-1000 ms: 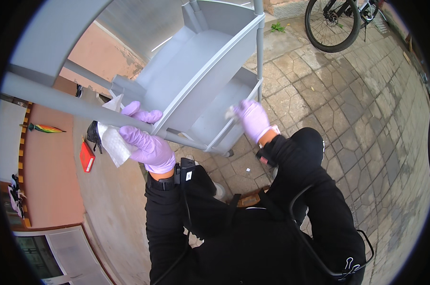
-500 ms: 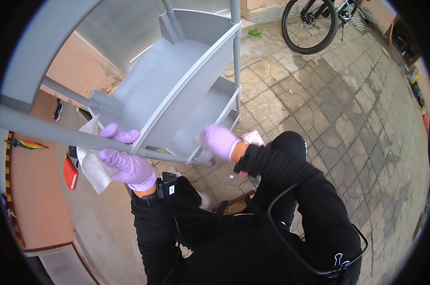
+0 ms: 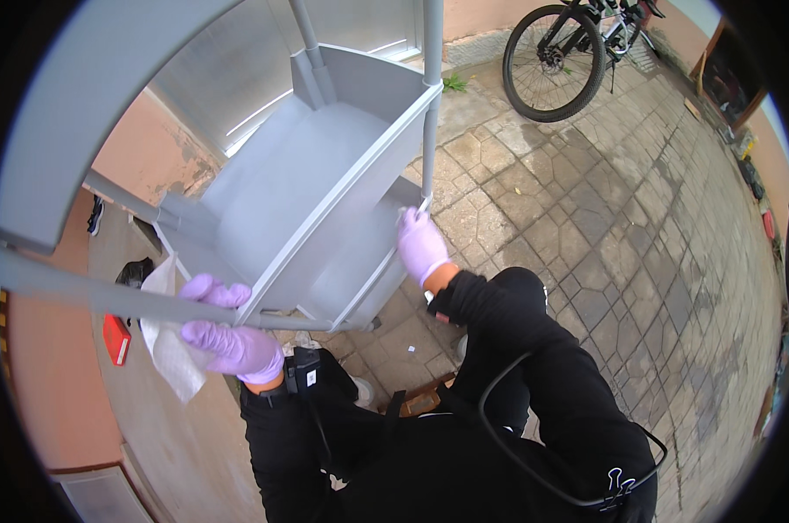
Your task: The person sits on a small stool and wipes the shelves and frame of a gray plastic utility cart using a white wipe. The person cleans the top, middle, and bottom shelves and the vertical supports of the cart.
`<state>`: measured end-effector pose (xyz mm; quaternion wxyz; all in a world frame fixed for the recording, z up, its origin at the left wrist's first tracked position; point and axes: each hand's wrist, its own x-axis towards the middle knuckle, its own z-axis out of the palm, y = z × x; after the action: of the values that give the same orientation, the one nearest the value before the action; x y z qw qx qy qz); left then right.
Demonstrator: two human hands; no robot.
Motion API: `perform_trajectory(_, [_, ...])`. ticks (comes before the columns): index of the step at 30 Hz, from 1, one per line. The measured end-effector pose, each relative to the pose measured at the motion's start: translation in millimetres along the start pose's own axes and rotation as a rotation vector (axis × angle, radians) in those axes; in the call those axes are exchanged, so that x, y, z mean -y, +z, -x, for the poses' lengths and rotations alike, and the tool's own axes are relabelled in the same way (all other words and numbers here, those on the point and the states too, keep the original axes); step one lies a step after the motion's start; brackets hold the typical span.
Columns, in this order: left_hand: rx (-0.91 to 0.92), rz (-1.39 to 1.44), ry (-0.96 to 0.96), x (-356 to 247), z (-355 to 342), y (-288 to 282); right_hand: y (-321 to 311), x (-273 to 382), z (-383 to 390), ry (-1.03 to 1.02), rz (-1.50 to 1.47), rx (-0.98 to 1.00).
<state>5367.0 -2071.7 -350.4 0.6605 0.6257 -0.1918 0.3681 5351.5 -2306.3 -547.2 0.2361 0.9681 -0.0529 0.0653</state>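
A grey plastic rack with tray shelves (image 3: 272,192) stands tilted in view at my left. My left hand (image 3: 237,350), in a purple glove, curls around its grey pole (image 3: 107,295), thumb and fingers on opposite sides. A white wipe (image 3: 175,353) is held there too, its ends sticking out above and below the pole. My right hand (image 3: 422,244), also gloved, is closed at the corner of the lower tray (image 3: 355,253), beside the corner post (image 3: 430,144). A small pale bit shows at its fingertips, too small to name.
A bicycle (image 3: 553,65) stands at the far right on the paving (image 3: 577,209). A pink wall (image 3: 63,383) runs along the left, with a red box (image 3: 116,339) and a black bag (image 3: 135,273) near it. A metal door (image 3: 220,65) is behind the rack.
My right hand has moved slightly right, to the lower tray's corner. My left hand keeps its hold on the pole and wipe. The view has shifted, and a pink object near my knee is out of sight.
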Motion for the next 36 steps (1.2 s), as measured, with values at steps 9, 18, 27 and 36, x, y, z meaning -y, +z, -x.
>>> perform_trajectory(9, [0.024,0.086,-0.053,1.6,-2.9,-3.1,11.9,-45.9,6.3,0.108,-0.826,-0.301])
perform_trajectory(18, [0.019,0.043,-0.04,4.5,-1.9,-4.8,-35.4,87.5,52.6,-0.104,-0.745,-0.411])
perform_trajectory(27, [0.063,0.158,-0.046,2.9,-3.3,-4.4,-50.6,80.4,51.7,-0.238,-1.2,-0.047])
perform_trajectory(36, [0.051,0.063,0.018,4.0,-0.8,-3.3,-50.9,86.6,55.4,0.169,-1.688,0.007])
